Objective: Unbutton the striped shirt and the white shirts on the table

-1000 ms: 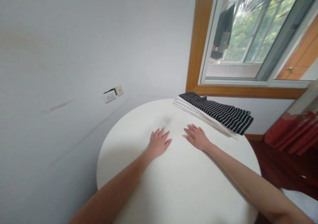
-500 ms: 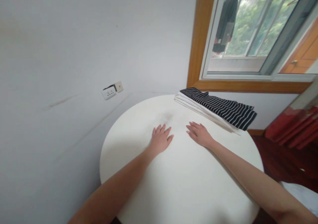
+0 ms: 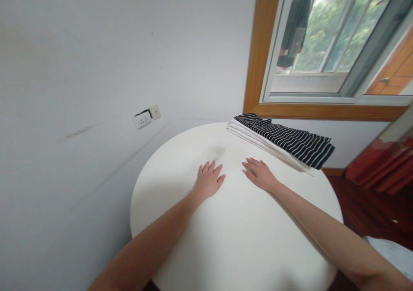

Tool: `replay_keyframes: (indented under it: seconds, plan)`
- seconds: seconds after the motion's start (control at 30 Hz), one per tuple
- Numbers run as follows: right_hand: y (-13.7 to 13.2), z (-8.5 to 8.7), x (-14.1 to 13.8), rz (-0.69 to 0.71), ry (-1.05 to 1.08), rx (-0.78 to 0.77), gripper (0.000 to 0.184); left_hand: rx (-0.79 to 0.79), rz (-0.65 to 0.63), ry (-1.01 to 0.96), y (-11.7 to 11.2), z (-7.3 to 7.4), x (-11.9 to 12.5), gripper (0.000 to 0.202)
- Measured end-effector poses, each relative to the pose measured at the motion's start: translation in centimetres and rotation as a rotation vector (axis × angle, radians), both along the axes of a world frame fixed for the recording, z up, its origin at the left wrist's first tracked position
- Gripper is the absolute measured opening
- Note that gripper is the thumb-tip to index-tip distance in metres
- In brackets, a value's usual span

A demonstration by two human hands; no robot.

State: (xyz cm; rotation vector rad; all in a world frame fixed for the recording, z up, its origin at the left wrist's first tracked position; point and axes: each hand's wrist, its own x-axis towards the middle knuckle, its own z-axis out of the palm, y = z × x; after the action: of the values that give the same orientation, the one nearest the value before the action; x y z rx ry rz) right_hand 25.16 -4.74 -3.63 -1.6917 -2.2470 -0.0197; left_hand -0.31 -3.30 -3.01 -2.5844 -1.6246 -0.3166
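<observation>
My left hand lies flat on the round white table, its fingers spread and nothing in it. To its right, my right hand also rests palm down on the tabletop, fingers stretched out and holding nothing. A gap of bare tabletop separates the two hands. Beyond my right hand, at the table's far right edge, lies a folded black cloth with white stripes, on top of folded white cloth. Neither hand touches this stack.
A pale wall with a socket runs along the table's left and back. A wood-framed window is above the stack. Red curtain fabric hangs at right; white fabric shows lower right.
</observation>
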Motion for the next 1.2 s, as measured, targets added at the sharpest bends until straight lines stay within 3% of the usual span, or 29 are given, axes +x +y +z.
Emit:
replay_keyframes:
  seconds: [0.83,1.0,1.1,1.2]
  plan:
    - [0.0,-0.1,0.2,0.017,0.067,0.062,0.044,-0.021,-0.009,0.0,0.1,0.0,-0.1,0.054]
    - [1.0,2.0,2.2,-0.049,0.138,0.298,0.044,-0.031,-0.012,-0.017,0.1,0.1,-0.1,0.054]
    - [3.7,4.2,5.1,-0.141,0.089,0.406,0.043,-0.033,-0.017,-0.023,0.1,0.1,-0.2,0.055]
    - [7.4,6.0,8.1,-0.323,0.047,0.413,0.048,-0.035,-0.016,-0.025,0.1,0.1,-0.2,0.055]
